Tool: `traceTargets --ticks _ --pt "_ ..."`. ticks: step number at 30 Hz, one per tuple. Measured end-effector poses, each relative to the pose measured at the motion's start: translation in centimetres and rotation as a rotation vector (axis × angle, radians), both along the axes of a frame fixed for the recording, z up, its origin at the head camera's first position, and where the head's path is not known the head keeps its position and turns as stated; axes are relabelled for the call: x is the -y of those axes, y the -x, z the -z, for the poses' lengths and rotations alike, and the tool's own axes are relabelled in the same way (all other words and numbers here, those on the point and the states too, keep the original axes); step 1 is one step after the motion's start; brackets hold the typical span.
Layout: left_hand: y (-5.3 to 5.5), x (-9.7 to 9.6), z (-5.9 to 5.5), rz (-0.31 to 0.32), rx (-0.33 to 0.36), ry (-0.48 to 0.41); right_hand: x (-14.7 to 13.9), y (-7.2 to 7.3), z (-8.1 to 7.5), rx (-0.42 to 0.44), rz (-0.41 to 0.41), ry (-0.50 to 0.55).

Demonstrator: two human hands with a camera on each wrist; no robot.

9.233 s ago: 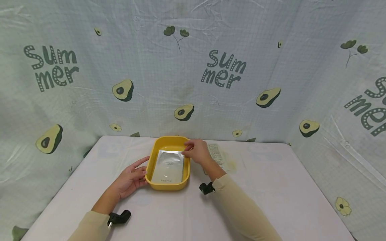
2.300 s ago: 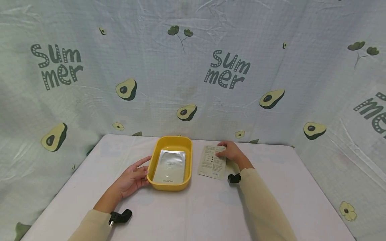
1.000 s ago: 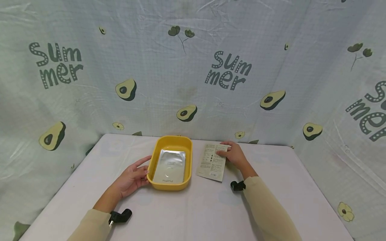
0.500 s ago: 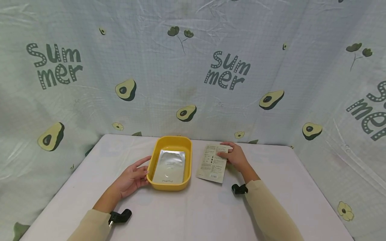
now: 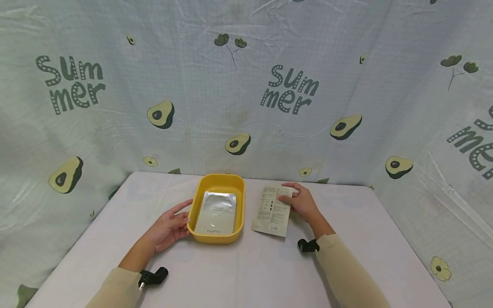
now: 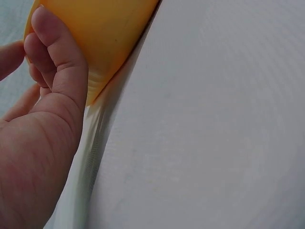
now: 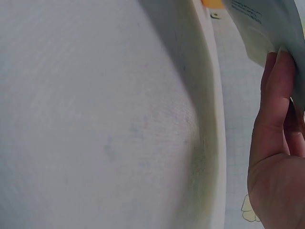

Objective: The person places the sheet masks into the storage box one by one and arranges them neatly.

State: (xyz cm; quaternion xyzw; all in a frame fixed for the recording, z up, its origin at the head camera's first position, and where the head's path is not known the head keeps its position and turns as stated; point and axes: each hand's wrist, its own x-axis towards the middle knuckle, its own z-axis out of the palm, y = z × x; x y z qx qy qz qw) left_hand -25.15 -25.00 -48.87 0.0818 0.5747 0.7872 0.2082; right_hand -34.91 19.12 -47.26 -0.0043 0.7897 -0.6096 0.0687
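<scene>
A flat silver foil sachet (image 5: 216, 216) lies in the yellow tray (image 5: 228, 238), its lettering upside down. My left hand (image 5: 168, 229) holds the tray at its left rim; in the left wrist view its fingertips touch the yellow wall (image 6: 107, 43). To the right of the tray, my right hand (image 5: 303, 202) pinches a second sachet (image 5: 269, 214) by its right edge, thumb on top. That sachet turns a cream side with small print and a barcode upward. In the right wrist view its silvery other side (image 7: 271, 24) shows, with fingers behind it.
A white cloth (image 5: 231, 278) covers the table. Behind and beside it hangs a curtain (image 5: 200, 85) printed with avocados. A black camera sits on each wrist, at the left cuff (image 5: 152, 277) and the right cuff (image 5: 308, 245).
Earlier the right hand was at the tray's right edge. It has since moved right and taken the printed sachet, which has shifted slightly nearer and tilted. The left hand and tray have stayed put.
</scene>
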Motion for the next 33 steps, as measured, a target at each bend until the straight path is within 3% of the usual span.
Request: traceTargets --ticks 17,33 --pt "-0.6 -0.3 0.0 -0.019 0.001 0.019 0.0 -2.0 -0.3 0.019 -0.041 0.141" --pt "-0.5 -0.3 0.0 -0.017 0.008 0.034 1.3 -3.8 -1.9 0.011 -0.058 0.248"
